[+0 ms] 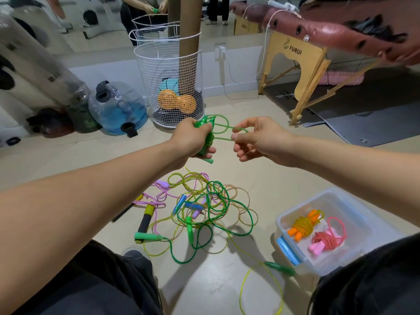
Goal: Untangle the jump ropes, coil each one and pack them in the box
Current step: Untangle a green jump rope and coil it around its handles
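My left hand (193, 138) grips the handles and coiled loops of a green jump rope (219, 126), held up above the floor. My right hand (259, 139) pinches a strand of that same green rope just to the right of the bundle. Below them a tangle of jump ropes (204, 210) lies on the floor: green, yellow, pink and speckled cords with green, blue, purple and black-yellow handles. A clear plastic box (336, 201) at the right holds a coiled orange-yellow rope (303, 226) and a coiled pink rope (327, 241).
A white wire basket (169, 71) with balls and a cardboard tube stands behind my hands. A blue water jug (118, 108) and bottles sit at the left. A wooden folding massage table (302, 71) is at the right. Another person stands in the background. My knees frame the bottom.
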